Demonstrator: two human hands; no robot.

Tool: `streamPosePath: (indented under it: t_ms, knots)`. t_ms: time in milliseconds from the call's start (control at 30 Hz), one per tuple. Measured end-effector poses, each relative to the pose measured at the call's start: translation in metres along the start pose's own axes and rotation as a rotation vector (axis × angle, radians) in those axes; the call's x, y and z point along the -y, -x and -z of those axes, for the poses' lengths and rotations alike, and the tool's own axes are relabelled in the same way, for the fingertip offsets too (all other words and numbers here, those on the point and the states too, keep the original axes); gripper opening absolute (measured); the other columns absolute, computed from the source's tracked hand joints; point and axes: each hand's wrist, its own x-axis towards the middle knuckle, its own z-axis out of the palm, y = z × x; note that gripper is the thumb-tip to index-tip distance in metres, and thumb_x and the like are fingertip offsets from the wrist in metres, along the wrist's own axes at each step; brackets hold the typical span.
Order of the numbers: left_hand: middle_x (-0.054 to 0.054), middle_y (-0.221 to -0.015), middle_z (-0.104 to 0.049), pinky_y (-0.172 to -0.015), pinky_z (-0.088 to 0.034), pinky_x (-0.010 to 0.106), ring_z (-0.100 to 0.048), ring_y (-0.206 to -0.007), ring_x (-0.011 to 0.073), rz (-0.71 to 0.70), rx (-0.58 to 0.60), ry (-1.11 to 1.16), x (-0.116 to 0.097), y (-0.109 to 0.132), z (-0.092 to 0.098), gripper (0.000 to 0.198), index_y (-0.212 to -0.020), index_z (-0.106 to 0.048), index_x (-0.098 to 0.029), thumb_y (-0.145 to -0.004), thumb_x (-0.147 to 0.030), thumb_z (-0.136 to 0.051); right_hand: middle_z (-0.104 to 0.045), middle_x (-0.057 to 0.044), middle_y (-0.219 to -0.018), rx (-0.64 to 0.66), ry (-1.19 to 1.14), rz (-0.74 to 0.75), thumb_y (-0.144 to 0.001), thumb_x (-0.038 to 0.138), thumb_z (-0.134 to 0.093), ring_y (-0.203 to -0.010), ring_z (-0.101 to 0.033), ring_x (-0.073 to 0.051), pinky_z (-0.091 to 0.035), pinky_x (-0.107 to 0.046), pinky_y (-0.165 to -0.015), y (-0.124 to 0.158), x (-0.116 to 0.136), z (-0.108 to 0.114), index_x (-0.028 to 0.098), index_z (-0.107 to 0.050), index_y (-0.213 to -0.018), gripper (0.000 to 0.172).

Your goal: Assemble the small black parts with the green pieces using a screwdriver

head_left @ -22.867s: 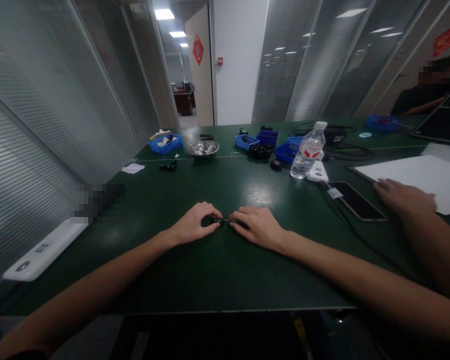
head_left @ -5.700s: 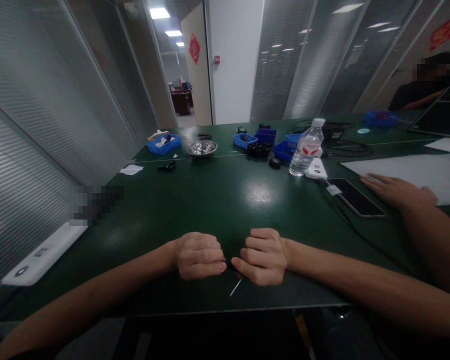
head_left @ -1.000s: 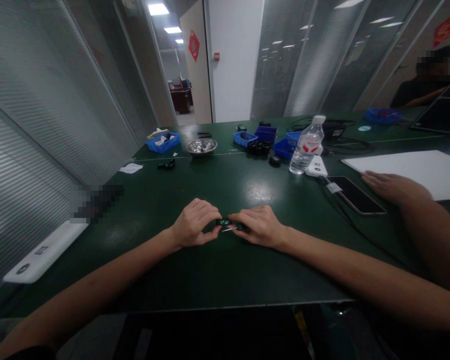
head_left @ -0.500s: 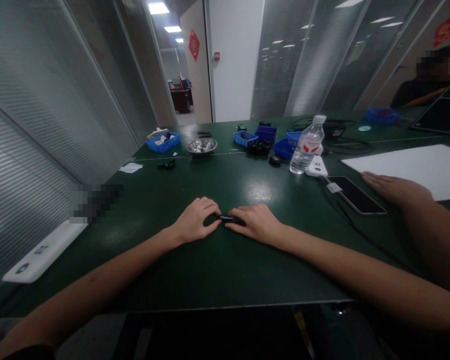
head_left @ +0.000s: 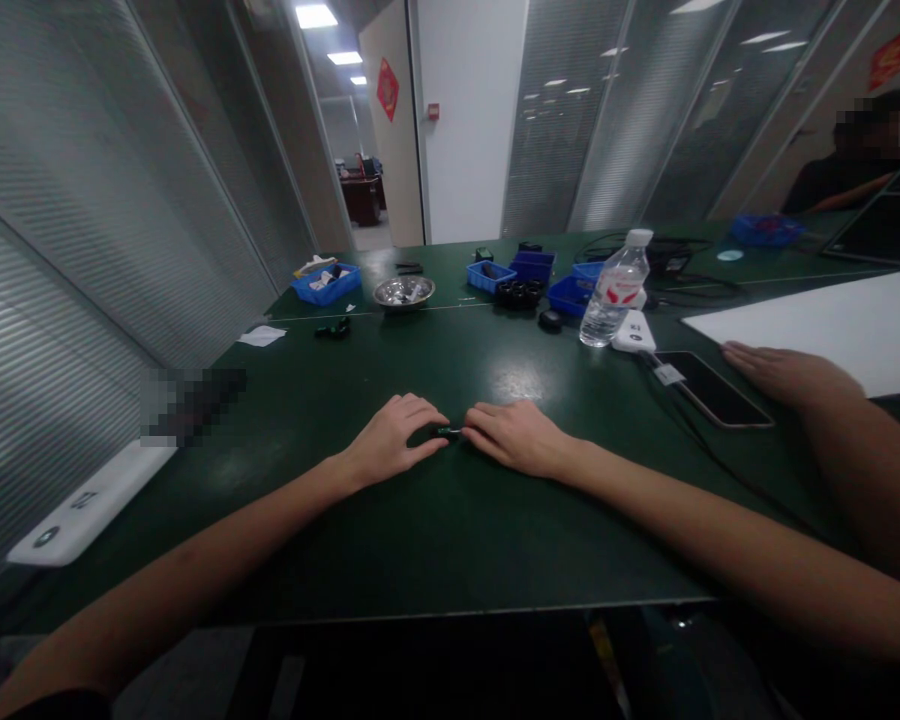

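My left hand point(head_left: 394, 438) rests low over the green table, thumb and fingertips closed around a small dark green piece point(head_left: 444, 432), too small to name. From its right end a thin pale tip point(head_left: 456, 431) reaches to the fingers of my right hand point(head_left: 516, 436). Those fingers are pressed together, and whatever they pinch is mostly hidden. Both wrists lie near the tabletop.
Beyond my hands stand a steel bowl point(head_left: 404, 292), a blue tray point(head_left: 327, 285) and a water bottle point(head_left: 616, 290). A phone point(head_left: 714, 390) lies to the right, near another person's hand point(head_left: 791, 378) on a white sheet point(head_left: 832, 335). At left is a white device point(head_left: 90, 505).
My right hand has shifted slightly right and its fingers have drawn together. More of the small piece's pale tip shows between the hands. My left hand has hardly moved.
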Motion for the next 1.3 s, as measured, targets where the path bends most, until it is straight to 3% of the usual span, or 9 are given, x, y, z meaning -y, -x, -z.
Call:
streamPosePath:
  t_ms: [267, 667, 1133, 1300]
  knots:
    - [0.007, -0.105, -0.068, -0.084, -0.047, 0.036, -0.061, -0.095, 0.0215, 0.016, 0.021, 0.0, 0.001, 0.002, -0.003, 0.02, -0.112, -0.067, -0.017, -0.097, -0.027, -0.061, -0.065, -0.004, -0.094, -0.008, -0.008, 0.007, -0.108, 0.04, -0.041, -0.07, -0.056, -0.014, -0.031, -0.027, -0.059, 0.001, -0.001, -0.002, 0.017, -0.062, -0.107, 0.03]
    - [0.006, -0.109, -0.069, -0.086, -0.046, 0.036, -0.061, -0.099, 0.021, -0.009, 0.039, -0.002, 0.001, 0.001, -0.003, 0.02, -0.116, -0.067, -0.018, -0.101, -0.028, -0.059, -0.063, -0.005, -0.096, -0.085, -0.044, -0.001, -0.106, 0.04, -0.047, -0.072, -0.056, -0.014, -0.033, -0.026, -0.06, 0.003, -0.001, -0.005, 0.017, -0.06, -0.106, 0.026]
    - [0.006, -0.109, -0.067, -0.089, -0.046, 0.036, -0.059, -0.099, 0.0207, -0.018, 0.085, 0.065, 0.002, 0.002, -0.001, 0.02, -0.116, -0.066, -0.018, -0.103, -0.029, -0.057, -0.066, -0.005, -0.091, 0.016, 0.039, -0.035, -0.107, 0.037, -0.044, -0.064, -0.054, -0.014, -0.026, -0.027, -0.056, 0.0, 0.008, 0.002, 0.015, -0.054, -0.107, 0.024]
    - [0.007, -0.106, -0.066, -0.09, -0.047, 0.036, -0.06, -0.098, 0.0211, -0.022, 0.096, 0.097, 0.004, 0.003, -0.003, 0.019, -0.114, -0.066, -0.018, -0.103, -0.031, -0.057, -0.066, -0.006, -0.094, 0.04, 0.093, 0.01, -0.11, 0.033, -0.037, -0.07, -0.056, -0.014, -0.025, -0.028, -0.057, 0.0, 0.011, 0.003, 0.017, -0.058, -0.107, 0.026]
